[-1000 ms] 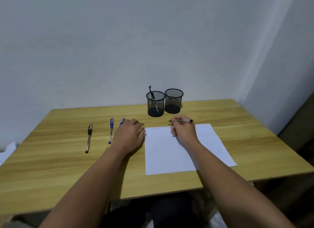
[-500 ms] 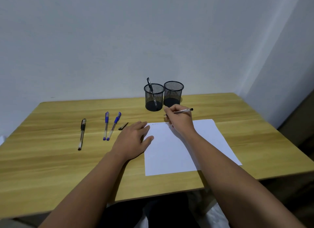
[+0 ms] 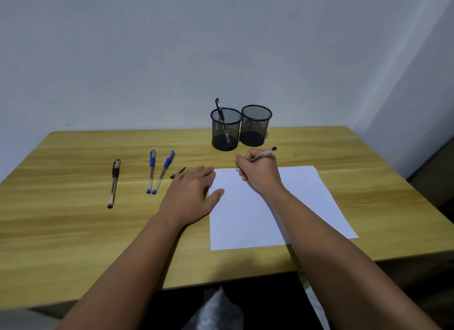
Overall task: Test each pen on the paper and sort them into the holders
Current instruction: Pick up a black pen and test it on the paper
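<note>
My right hand (image 3: 260,172) grips a clear pen (image 3: 262,154) with its tip on the top left corner of the white paper (image 3: 302,202), beside a faint scribble. My left hand (image 3: 190,194) lies flat and empty at the paper's left edge, thumb on the sheet. Two black mesh holders stand at the back: the left holder (image 3: 225,129) has one black pen (image 3: 219,110) in it, the right holder (image 3: 255,125) looks empty. On the table to the left lie a black pen (image 3: 113,183), two blue pens (image 3: 151,171) (image 3: 164,172) and a pen cap (image 3: 177,172).
The wooden table (image 3: 344,152) ends against a grey wall at the back and a wall corner at the right. Its front edge runs just above my lap.
The view has shifted and my right hand has moved the pen's tip down onto the paper's top left corner. My left hand slid back from the pens, uncovering the cap.
</note>
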